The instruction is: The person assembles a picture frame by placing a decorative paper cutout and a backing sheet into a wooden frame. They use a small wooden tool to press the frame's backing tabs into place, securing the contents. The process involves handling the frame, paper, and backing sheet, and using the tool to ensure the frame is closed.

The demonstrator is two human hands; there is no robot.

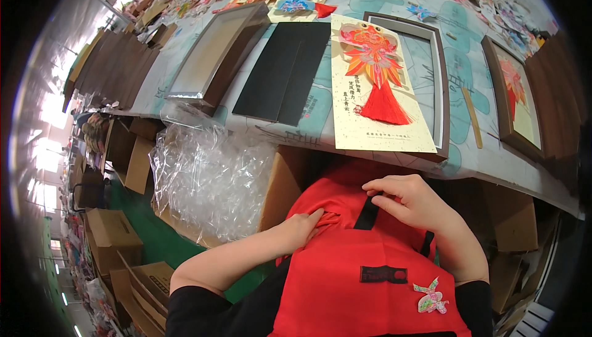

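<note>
Both hands rest on a red apron (345,257), the left hand (303,229) pinching its fabric, the right hand (407,200) at its black strap (368,213), below a table (493,158) holding a goldfish card (376,90).

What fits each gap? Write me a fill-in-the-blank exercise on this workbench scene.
1. Both hands, the left hand and right hand, rest on a ____ apron.
2. The fish ornament on the cream card ends in a red ____.
3. Left of the card lies a folded ____ board.

Missing words: red; tassel; black
</note>
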